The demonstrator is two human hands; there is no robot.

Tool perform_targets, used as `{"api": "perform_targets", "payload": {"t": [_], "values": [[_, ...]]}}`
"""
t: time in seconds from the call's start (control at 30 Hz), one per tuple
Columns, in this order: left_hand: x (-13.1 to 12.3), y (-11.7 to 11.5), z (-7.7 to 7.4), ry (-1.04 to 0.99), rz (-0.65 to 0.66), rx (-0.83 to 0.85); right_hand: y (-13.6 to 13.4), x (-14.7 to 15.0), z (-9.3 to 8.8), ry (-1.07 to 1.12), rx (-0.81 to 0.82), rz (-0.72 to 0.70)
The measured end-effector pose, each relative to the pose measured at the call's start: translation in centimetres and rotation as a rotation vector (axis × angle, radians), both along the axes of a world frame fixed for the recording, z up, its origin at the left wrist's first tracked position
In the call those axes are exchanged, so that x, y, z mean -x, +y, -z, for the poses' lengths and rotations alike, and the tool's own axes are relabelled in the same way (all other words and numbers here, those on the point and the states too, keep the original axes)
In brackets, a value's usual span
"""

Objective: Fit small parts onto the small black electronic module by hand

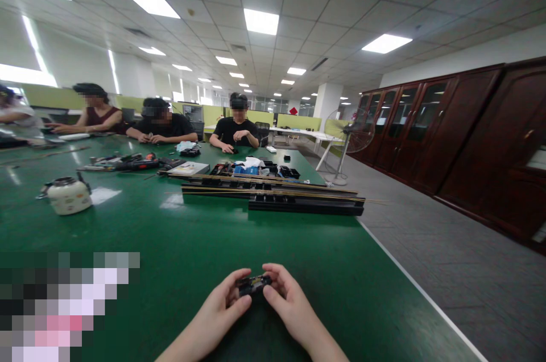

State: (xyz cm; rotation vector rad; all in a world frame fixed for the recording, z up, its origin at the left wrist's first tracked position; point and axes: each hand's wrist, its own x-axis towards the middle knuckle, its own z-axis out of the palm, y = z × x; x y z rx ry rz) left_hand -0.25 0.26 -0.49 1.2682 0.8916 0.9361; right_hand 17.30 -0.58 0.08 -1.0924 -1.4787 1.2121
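Note:
Between my two hands is a small black rectangular part with some yellowish and light detail on its upper face; its exact kind is too small to make out. My left hand grips its left end, thumb in front and fingers behind. At the right end, my right hand holds it the same way, fingers curled over the far side. Both hands are low over the green table, near its front edge. Parts of the black piece are hidden by my fingers.
Long black rails with thin brass-coloured rods lie across the table ahead. A cream pot-shaped flask stands left. Tools and a blue packet lie farther back. Several people sit around the table. A standing fan is beyond the right edge.

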Motion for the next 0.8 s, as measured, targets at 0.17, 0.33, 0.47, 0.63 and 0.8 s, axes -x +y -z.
{"api": "perform_targets", "payload": {"t": [0.17, 0.33, 0.47, 0.63, 0.8], "values": [[0.0, -0.2, 0.0, 0.06, -0.007, -0.034, 0.1, -0.1, 0.2, 0.044, -0.008, -0.007], [0.0, -0.4, -0.1, 0.15, 0.009, -0.07, 0.1, 0.0, 0.1, 0.101, -0.005, -0.013], [0.0, -0.3, 0.1, 0.194, -0.003, -0.096, 0.1, 0.0, -0.3, 0.142, 0.008, -0.02], [0.1, 0.1, 0.8, 0.197, -0.015, -0.106, 0.0, 0.1, -0.6, 0.17, 0.019, -0.028], [0.1, -0.1, 0.6, 0.166, -0.018, -0.094, 0.0, 0.1, -0.6, 0.18, 0.016, -0.023]]}}
